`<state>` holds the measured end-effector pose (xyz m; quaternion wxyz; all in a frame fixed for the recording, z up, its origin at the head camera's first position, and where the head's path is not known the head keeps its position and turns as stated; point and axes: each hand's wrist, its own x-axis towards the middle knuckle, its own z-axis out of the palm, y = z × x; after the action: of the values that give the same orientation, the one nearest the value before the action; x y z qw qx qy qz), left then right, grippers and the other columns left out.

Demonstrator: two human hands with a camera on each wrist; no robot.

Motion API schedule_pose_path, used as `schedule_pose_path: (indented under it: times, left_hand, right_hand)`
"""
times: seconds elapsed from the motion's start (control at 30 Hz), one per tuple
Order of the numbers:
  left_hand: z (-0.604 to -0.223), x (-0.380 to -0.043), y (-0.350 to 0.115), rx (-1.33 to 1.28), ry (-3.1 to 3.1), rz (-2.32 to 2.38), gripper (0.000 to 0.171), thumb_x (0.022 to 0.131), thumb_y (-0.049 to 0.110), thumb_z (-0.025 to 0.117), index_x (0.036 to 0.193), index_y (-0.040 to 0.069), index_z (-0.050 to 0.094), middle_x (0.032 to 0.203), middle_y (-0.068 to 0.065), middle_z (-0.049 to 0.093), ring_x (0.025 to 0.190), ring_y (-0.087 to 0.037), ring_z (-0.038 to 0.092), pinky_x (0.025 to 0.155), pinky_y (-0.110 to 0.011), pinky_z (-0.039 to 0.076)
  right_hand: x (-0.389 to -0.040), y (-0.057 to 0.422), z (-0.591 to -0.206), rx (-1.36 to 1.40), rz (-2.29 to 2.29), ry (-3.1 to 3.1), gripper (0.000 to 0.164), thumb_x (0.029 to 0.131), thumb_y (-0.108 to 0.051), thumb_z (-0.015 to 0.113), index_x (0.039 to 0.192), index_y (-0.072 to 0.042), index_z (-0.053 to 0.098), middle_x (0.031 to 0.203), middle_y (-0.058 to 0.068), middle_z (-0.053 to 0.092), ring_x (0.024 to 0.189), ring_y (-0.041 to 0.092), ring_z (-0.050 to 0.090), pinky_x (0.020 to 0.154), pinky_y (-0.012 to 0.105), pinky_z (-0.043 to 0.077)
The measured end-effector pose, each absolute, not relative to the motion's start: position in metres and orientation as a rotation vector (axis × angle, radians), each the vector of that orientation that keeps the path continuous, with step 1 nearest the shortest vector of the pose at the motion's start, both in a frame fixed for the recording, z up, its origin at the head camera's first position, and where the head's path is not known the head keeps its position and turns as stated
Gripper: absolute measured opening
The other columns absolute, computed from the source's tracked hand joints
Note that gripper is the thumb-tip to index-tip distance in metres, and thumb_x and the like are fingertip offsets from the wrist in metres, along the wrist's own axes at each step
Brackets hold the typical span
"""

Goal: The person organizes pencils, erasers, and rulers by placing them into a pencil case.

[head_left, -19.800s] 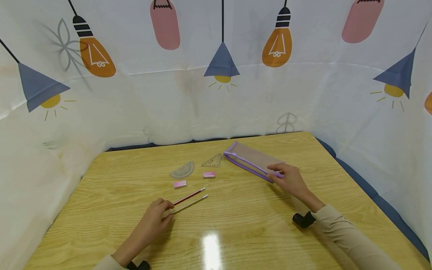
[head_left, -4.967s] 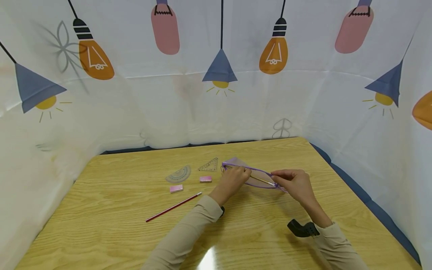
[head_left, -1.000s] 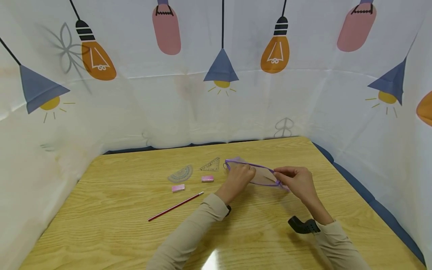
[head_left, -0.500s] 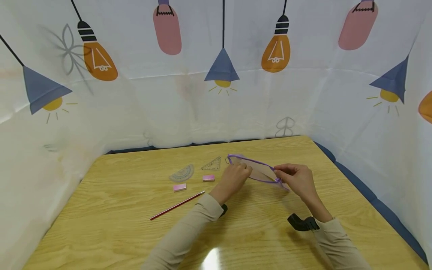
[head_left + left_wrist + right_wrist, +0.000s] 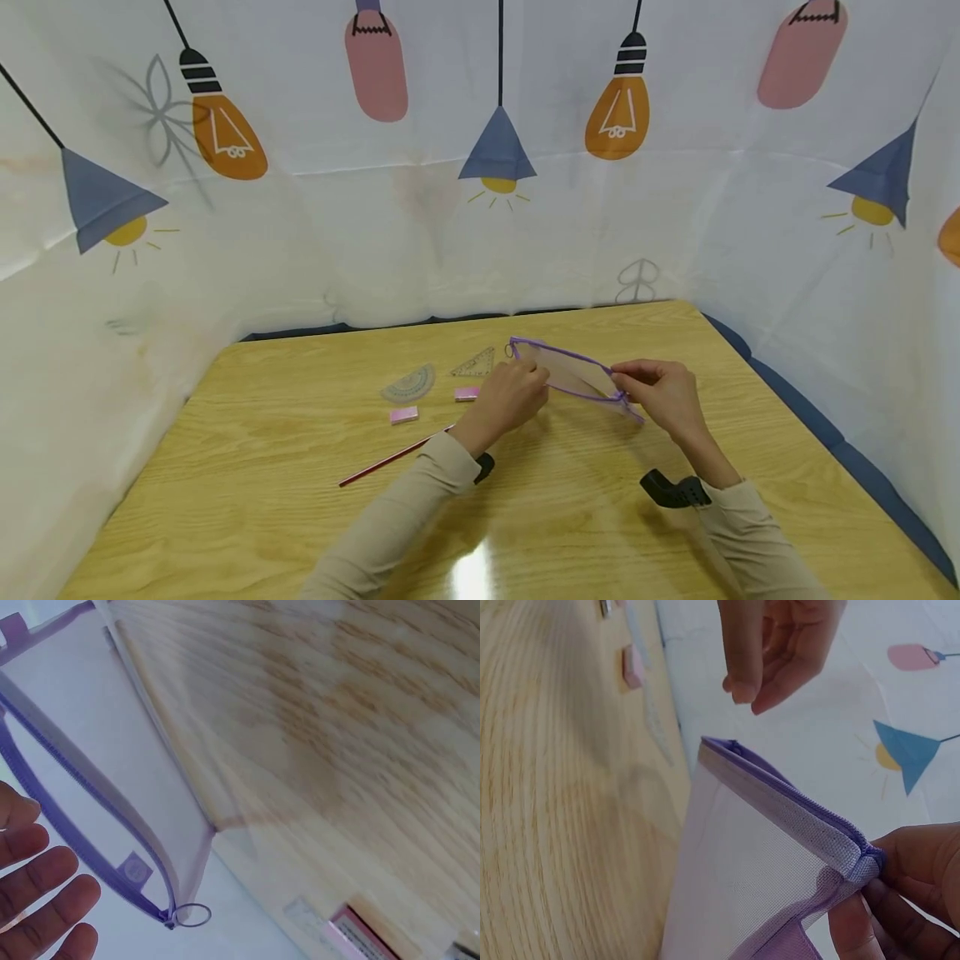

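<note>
My right hand [image 5: 663, 400] pinches one end of a purple-edged mesh zip pouch [image 5: 573, 372], tilted above the table with its zipper mouth open. In the right wrist view, thumb and fingers grip the pouch's corner by the zip end. My left hand [image 5: 510, 396] hovers beside the pouch's open mouth, its fingers [image 5: 75, 900] loosely bent and holding nothing. Through the mesh a gold pencil [image 5: 142, 679] shows lying along the bottom seam. A ring [image 5: 193, 915] hangs at the pouch's far end. A red pencil [image 5: 382, 463] lies on the table, partly behind the left forearm.
Left of the pouch on the wooden table [image 5: 225, 500] lie a clear protractor [image 5: 408, 384], a clear set square [image 5: 475, 364] and two pink erasers, one nearer [image 5: 403, 415] and one partly behind the left hand [image 5: 464, 393]. A lamp-printed curtain [image 5: 420, 242] surrounds the table.
Earlier the left hand was at two pencils, then held the gold one at the pouch mouth. The gold pencil is now inside. The left hand has drawn back leftward; the pouch mouth has risen slightly.
</note>
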<state>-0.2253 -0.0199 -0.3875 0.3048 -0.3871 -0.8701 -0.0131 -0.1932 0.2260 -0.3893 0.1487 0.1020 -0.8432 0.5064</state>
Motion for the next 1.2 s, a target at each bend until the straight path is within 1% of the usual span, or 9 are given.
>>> schedule_pose_path:
  times: [0.13, 0.27, 0.33, 0.43, 0.57, 0.77, 0.93, 1.2]
  left_hand:
    - [-0.386, -0.225, -0.025, -1.041, -2.288, -0.093, 0.025, 0.084, 0.010, 0.069, 0.067, 0.013, 0.051, 0.060, 0.004, 0.040, 0.051, -0.006, 0.028, 0.044, -0.019, 0.024]
    - [-0.383, -0.222, -0.031, -1.040, -2.302, -0.150, 0.027, 0.084, 0.008, 0.070, 0.066, 0.014, 0.050, 0.060, 0.004, 0.039, 0.052, -0.007, 0.030, 0.045, -0.019, 0.023]
    - [-0.381, -0.220, -0.033, -1.038, -2.313, -0.164, 0.026, 0.083, 0.008, 0.070, 0.067, 0.014, 0.051, 0.060, 0.004, 0.041, 0.052, -0.008, 0.032, 0.046, -0.019, 0.024]
    - [-0.378, -0.217, -0.038, -1.044, -2.325, -0.198, 0.022, 0.083, 0.008, 0.071, 0.069, 0.013, 0.055, 0.062, 0.003, 0.045, 0.054, -0.009, 0.037, 0.047, -0.020, 0.030]
    - [-0.373, -0.211, -0.047, -1.058, -2.340, -0.247, 0.013, 0.082, 0.007, 0.072, 0.076, 0.011, 0.061, 0.069, 0.002, 0.053, 0.059, -0.009, 0.046, 0.052, -0.022, 0.038]
    - [-0.367, -0.203, -0.061, -1.043, -2.368, -0.275, 0.006, 0.084, 0.007, 0.072, 0.084, 0.009, 0.066, 0.074, 0.000, 0.056, 0.063, -0.012, 0.051, 0.055, -0.023, 0.043]
    - [-0.365, -0.199, -0.073, -1.031, -2.352, -0.314, 0.008, 0.082, 0.006, 0.074, 0.088, 0.007, 0.068, 0.076, -0.002, 0.057, 0.064, -0.014, 0.052, 0.057, -0.026, 0.045]
    - [-0.365, -0.193, -0.093, -0.986, -2.363, -0.350, 0.012, 0.080, 0.005, 0.074, 0.091, 0.006, 0.069, 0.078, -0.002, 0.058, 0.064, -0.015, 0.053, 0.053, -0.026, 0.044]
  right_hand:
    - [-0.196, 0.227, -0.389, 0.279, 1.459, -2.429, 0.021, 0.090, -0.015, 0.071, 0.105, 0.000, 0.074, 0.097, 0.016, 0.071, 0.074, 0.011, 0.068, 0.062, 0.030, 0.056]
    - [-0.196, 0.226, -0.388, 0.267, 1.468, -2.427, 0.021, 0.090, -0.016, 0.071, 0.104, 0.000, 0.074, 0.097, 0.016, 0.071, 0.075, 0.010, 0.068, 0.062, 0.028, 0.056]
    - [-0.197, 0.225, -0.388, 0.264, 1.469, -2.427, 0.021, 0.090, -0.016, 0.071, 0.104, 0.000, 0.074, 0.097, 0.016, 0.071, 0.075, 0.010, 0.068, 0.062, 0.027, 0.056]
    - [-0.198, 0.225, -0.388, 0.262, 1.471, -2.425, 0.021, 0.090, -0.015, 0.071, 0.103, 0.000, 0.074, 0.096, 0.017, 0.071, 0.075, 0.009, 0.068, 0.062, 0.025, 0.056]
    - [-0.199, 0.225, -0.388, 0.251, 1.472, -2.428, 0.020, 0.090, -0.015, 0.071, 0.102, 0.001, 0.074, 0.095, 0.017, 0.071, 0.074, 0.009, 0.068, 0.062, 0.024, 0.055]
    - [-0.200, 0.225, -0.388, 0.240, 1.484, -2.432, 0.021, 0.090, -0.015, 0.071, 0.103, 0.001, 0.074, 0.096, 0.017, 0.071, 0.075, 0.007, 0.068, 0.062, 0.026, 0.056]
    - [-0.201, 0.224, -0.387, 0.249, 1.505, -2.420, 0.021, 0.090, -0.015, 0.071, 0.104, 0.001, 0.074, 0.095, 0.017, 0.071, 0.075, 0.008, 0.068, 0.063, 0.026, 0.056]
    - [-0.204, 0.223, -0.388, 0.259, 1.517, -2.411, 0.021, 0.090, -0.015, 0.071, 0.103, 0.001, 0.074, 0.093, 0.017, 0.071, 0.075, 0.010, 0.068, 0.063, 0.025, 0.056]
